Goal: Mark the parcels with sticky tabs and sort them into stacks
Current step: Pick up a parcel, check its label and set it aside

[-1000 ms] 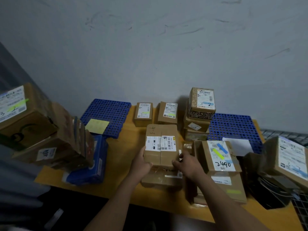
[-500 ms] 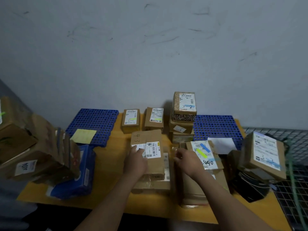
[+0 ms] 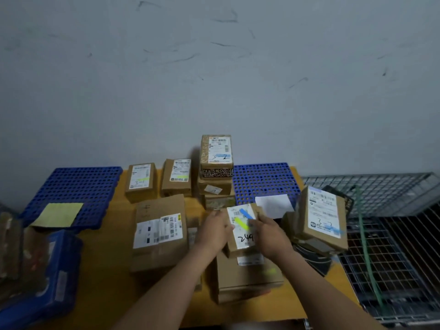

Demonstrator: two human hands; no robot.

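Observation:
A small brown parcel [image 3: 241, 232] with a white label, a blue tab, a yellow tab and handwritten digits lies on top of a larger flat box [image 3: 247, 275]. My left hand [image 3: 213, 231] grips its left edge and my right hand [image 3: 269, 234] grips its right edge. To the left on the yellow table [image 3: 112, 277] lies a bigger brown parcel [image 3: 158, 232] with a white label, no hand on it. A stack of parcels [image 3: 215, 167] stands at the back centre, its top one marked with a blue tab.
Two small parcels [image 3: 141, 181] [image 3: 177, 176] stand at the back. Blue perforated mats [image 3: 71, 189] [image 3: 265, 182] flank them, a yellow note [image 3: 58, 214] on the left one. A tilted parcel [image 3: 322, 215] leans at right beside a wire rack [image 3: 390, 234]. Blue packs [image 3: 54, 270] lie left.
My hands let go of the bigger parcel, which now lies on the table at left, and both moved right onto the small tabbed parcel. The view also shifted.

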